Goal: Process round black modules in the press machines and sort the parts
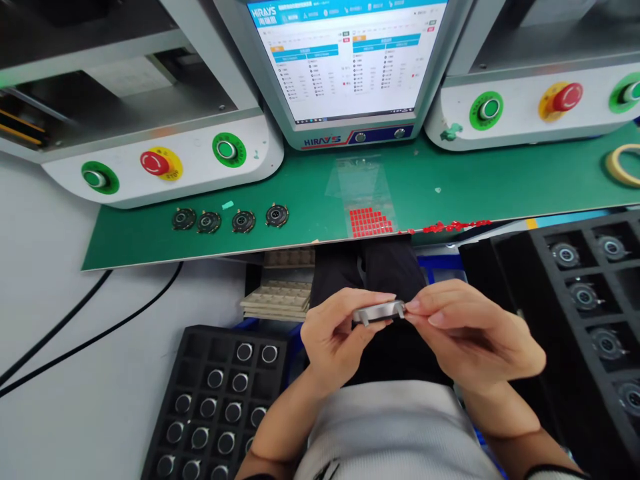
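Observation:
Above my lap, my left hand (333,337) grips a silver watch case (379,312) by its rim, held edge-on so that its lugs show. The fingers of my right hand (470,333) are pinched together at the right side of the case, by its edge. Whether a small part sits between those fingertips is hidden. On the green bench top beyond lie several round black watch modules (243,221) in a row. A clear plastic sheet (370,193) with small red squares lies at the bench's front edge.
A black foam tray (197,353) of round watch cases is at the lower left; another foam tray (543,280) with watch parts is at right. Two machines with buttons flank a monitor (350,67). A tape roll (623,165) and red bits (445,227) lie on the bench.

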Demonstrator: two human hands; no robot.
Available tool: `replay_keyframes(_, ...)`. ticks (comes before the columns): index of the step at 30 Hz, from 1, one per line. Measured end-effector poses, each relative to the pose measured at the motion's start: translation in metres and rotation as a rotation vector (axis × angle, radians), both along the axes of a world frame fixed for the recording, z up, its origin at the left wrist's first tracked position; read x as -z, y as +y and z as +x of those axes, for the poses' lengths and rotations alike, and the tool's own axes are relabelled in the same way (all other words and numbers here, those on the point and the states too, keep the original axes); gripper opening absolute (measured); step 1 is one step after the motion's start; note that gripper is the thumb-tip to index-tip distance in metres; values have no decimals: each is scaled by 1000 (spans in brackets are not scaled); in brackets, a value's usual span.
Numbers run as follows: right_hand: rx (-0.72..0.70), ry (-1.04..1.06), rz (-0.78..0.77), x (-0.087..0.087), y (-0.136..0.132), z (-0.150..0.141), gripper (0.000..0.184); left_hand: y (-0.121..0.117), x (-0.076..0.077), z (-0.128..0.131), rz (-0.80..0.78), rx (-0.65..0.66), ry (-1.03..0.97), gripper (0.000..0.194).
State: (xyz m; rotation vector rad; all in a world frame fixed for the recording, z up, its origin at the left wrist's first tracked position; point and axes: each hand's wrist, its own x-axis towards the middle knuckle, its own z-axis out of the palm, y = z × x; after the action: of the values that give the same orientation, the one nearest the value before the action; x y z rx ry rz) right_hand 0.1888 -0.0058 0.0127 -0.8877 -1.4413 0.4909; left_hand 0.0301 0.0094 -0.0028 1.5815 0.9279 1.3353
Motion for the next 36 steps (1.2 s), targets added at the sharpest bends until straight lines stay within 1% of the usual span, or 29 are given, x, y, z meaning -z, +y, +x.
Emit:
replay_keyframes(2,-34,-97,2,-4,0,2,31,-2,0,0,30,-37,24,16)
replay_keyframes(4,-40,-149,14,-8,0,2,29,-3,-1,1,71,-83,57,17)
replay_keyframes(7,-7,-164,24,-11,2,-2,28,-5,-1,1,101,-151,106,18)
replay_keyframes(11,-23,-173,-42,-11,4,-7,27,-10,-1,2,81,-216,125,18)
replay_keyframes(13,-31,-151,-73,-12,3,-8,26,-11,1,3,40,-229,139,17)
replay_keyframes(15,-55,-122,-87,-12,-1,-8,26,-7,4,4,-54,-268,121,13)
replay_keyframes(16,-93,-114,-97,-11,-3,-9,26,-3,8,4,-116,-310,86,11)
replay_keyframes(18,-175,-84,-131,-9,-9,-11,27,6,15,3,-219,-414,-21,15)
replay_keyframes(19,-175,-33,-163,-7,-11,-11,27,11,19,2,-232,-452,-59,16)
replay_keyframes(20,-136,50,-210,-4,-12,-11,27,15,23,-1,-208,-462,-59,15)
replay_keyframes(21,-71,162,-276,0,-11,-11,26,18,27,-3,-140,-443,-23,12)
replay_keyframes(22,-12,288,-360,3,-10,-11,25,21,29,-7,-31,-406,39,12)
replay_keyframes(23,14,410,-460,7,-7,-10,23,22,32,-11,102,-359,109,17)
replay_keyframes(24,-5,512,-569,9,-3,-8,22,22,33,-15,243,-307,165,24)
replay_keyframes(25,-64,590,-676,11,1,-7,21,22,34,-19,373,-251,204,30)
replay_keyframes(26,-142,648,-764,13,5,-7,21,22,35,-23,481,-189,231,33)
replay_keyframes(27,-214,693,-830,13,8,-6,23,21,35,-26,552,-131,256,33)
replay_keyframes(28,-271,728,-879,13,11,-7,26,19,35,-29,582,-72,289,33)
replay_keyframes(30,-336,775,-935,11,13,-8,34,15,34,-33,571,29,363,31)
replay_keyframes(33,-361,806,-970,12,10,-9,48,11,37,-36,518,126,435,32)
replay_keyframes(34,-363,810,-978,14,8,-7,51,12,40,-34,529,154,448,32)
replay_keyframes(36,-351,815,-986,18,1,3,59,17,45,-27,618,181,450,33)
